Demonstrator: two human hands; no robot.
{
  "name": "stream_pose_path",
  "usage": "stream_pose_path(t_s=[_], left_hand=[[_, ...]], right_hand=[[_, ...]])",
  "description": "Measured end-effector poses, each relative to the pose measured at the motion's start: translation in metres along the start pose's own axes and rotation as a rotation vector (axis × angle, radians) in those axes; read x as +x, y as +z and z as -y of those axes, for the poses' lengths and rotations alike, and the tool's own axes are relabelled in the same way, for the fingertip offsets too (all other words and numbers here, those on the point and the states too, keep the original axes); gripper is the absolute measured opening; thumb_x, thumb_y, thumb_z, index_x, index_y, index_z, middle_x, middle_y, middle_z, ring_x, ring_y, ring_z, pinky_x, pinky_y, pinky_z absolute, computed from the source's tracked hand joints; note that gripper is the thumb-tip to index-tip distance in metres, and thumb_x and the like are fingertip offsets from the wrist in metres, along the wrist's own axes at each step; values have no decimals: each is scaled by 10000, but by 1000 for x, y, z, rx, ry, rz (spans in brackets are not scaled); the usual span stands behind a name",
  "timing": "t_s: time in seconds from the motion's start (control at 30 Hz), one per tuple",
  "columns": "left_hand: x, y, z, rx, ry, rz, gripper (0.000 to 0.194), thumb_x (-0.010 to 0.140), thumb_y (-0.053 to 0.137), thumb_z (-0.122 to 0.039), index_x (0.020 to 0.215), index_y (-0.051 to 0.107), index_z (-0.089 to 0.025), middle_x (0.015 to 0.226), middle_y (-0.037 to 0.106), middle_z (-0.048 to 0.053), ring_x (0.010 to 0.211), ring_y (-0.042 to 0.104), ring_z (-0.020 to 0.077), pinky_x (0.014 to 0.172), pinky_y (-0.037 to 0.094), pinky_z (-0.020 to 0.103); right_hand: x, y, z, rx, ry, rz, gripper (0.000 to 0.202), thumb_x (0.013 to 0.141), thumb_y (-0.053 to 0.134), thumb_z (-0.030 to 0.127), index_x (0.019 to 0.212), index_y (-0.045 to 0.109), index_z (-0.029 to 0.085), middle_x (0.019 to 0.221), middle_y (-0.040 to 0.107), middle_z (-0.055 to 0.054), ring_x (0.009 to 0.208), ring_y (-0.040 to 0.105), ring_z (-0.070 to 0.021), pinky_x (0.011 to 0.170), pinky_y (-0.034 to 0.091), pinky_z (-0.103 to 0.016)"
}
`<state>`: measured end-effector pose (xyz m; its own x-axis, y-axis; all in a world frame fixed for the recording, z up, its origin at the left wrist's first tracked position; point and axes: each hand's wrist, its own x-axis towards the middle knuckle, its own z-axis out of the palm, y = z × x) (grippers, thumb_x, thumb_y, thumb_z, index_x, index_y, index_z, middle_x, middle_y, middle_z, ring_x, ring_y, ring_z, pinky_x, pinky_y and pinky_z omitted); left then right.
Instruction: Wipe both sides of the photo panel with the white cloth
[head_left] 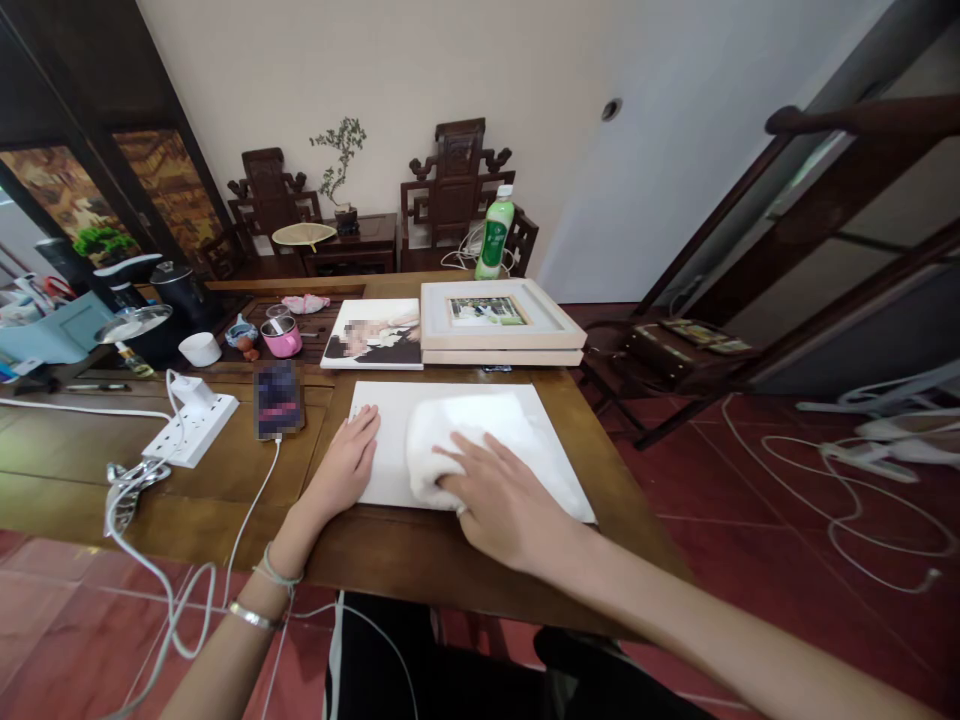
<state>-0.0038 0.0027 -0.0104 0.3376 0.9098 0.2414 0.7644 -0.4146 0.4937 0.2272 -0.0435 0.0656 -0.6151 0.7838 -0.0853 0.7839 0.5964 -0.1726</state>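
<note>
A white board (387, 465) lies flat along the table's front edge. On its left edge rests my left hand (346, 462), laid flat with the fingers stretched out and holding nothing. My right hand (511, 508) presses a folded white cloth (435, 430) onto the board. Its fingers are spread over the cloth, and one edge is tucked between thumb and fingers. The cloth covers much of the board's middle, and its right side blends into the white surface.
Behind the board lie a photo panel (375, 340) and stacked picture frames (555, 322), with a green bottle (495, 235) beyond. Left of it are a charging phone (278, 400), a power strip (196, 432), a pink cup (282, 340) and loose cables. Chairs stand behind.
</note>
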Motion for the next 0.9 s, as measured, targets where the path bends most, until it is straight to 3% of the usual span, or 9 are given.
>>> stream_pose_path(t_s=[0.17,0.33,0.43,0.63,0.77,0.9], left_hand=[[0,0,-2,-48,-18,0,472,975,279,-311,1397,410,-145,1495,365,134,1412,278,233,1160,195,491],[-2,-8,-9,-202,-29,-30,551,990,179,-427,1473,263,-175,1571,185,70,1450,144,186,1186,128,422],[-3,-13,-12,-260,-7,-82,576,985,101,-464,1488,219,-209,1586,108,23,1457,87,173,1192,83,409],[-5,-13,-12,-247,-17,-88,620,968,29,-494,1494,200,-212,1589,93,18,1458,64,179,1193,68,403],[-3,-9,-11,-164,-84,-27,581,985,144,-451,1476,254,-162,1575,160,76,1452,120,190,1187,126,408],[-1,-6,-7,-36,-48,49,504,975,255,-329,1414,379,-115,1520,311,132,1430,223,216,1174,162,457]], right_hand=[[53,12,-16,-109,52,-59,471,787,474,86,1240,597,127,1492,356,-138,1397,194,-375,1120,189,-549],[82,24,7,-124,-51,-91,396,856,449,159,1208,625,111,1498,323,-183,1380,182,-442,1085,137,-642],[74,25,25,-125,-192,-96,369,835,492,180,1160,660,125,1494,329,-185,1382,187,-432,1095,136,-623],[32,16,43,-127,-383,-36,350,821,514,182,1117,683,102,1436,397,-240,1333,284,-466,1048,245,-648],[3,11,38,-106,-403,56,346,795,526,167,1089,698,110,1453,382,-217,1345,272,-451,1073,257,-622],[-13,8,16,-37,-295,93,388,733,534,138,1082,699,185,1468,385,-143,1379,254,-355,1125,258,-519]])
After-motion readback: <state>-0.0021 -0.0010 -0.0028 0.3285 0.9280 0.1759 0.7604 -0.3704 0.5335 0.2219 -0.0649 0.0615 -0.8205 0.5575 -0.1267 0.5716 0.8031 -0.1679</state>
